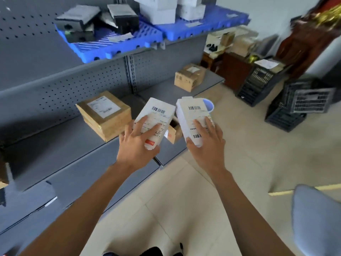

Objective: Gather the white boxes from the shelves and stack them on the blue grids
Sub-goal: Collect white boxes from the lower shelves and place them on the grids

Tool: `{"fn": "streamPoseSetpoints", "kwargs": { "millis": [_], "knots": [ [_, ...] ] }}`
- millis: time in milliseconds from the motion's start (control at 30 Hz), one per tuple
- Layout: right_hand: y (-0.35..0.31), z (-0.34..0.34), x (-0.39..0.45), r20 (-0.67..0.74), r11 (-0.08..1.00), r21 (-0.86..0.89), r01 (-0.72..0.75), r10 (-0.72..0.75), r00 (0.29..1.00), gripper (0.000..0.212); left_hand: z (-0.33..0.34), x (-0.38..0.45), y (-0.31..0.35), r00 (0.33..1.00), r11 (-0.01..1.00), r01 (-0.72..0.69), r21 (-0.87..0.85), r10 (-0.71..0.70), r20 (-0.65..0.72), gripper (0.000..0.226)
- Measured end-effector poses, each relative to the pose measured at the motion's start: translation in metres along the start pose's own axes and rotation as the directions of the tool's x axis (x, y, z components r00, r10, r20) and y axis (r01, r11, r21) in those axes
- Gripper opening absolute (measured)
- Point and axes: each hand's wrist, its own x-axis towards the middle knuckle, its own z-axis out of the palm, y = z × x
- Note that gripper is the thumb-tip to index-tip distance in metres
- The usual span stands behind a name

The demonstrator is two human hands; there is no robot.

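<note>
My left hand [137, 143] grips a white box [156, 112] with a barcode label and a red mark near its lower end. My right hand [206, 143] grips a second white box [191, 111] with barcode labels. Both boxes are held in the air over the front edge of the lower grey shelf [73, 145]. Up on the top shelf lie two blue grids [212, 24]; several white boxes [162, 12] are stacked on the right one. The left blue grid [103, 47] carries grey and black boxes [79, 21].
Brown cardboard boxes sit on the grey shelf: a flat one [105, 117] at left, one [190, 76] farther back, a small one [174, 131] between the held boxes. Dark plastic crates [299, 104] and wooden furniture [302, 43] stand at right. A pale object [317, 218] is at lower right.
</note>
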Motion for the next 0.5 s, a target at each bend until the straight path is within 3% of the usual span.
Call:
{"fn": "streamPoseSetpoints", "kwargs": {
  "millis": [233,500],
  "knots": [
    [0.061,-0.072,0.017,-0.036,0.996,-0.005,-0.086,0.086,0.996,0.064,-0.004,0.05,0.089,0.998,0.998,-0.063,-0.005,0.063,-0.013,0.068],
    [0.078,-0.11,0.057,-0.123,0.99,0.052,-0.129,0.135,0.983,0.067,-0.027,0.107,0.126,0.991,0.991,-0.127,-0.036,0.125,-0.056,0.067]
  ]
}}
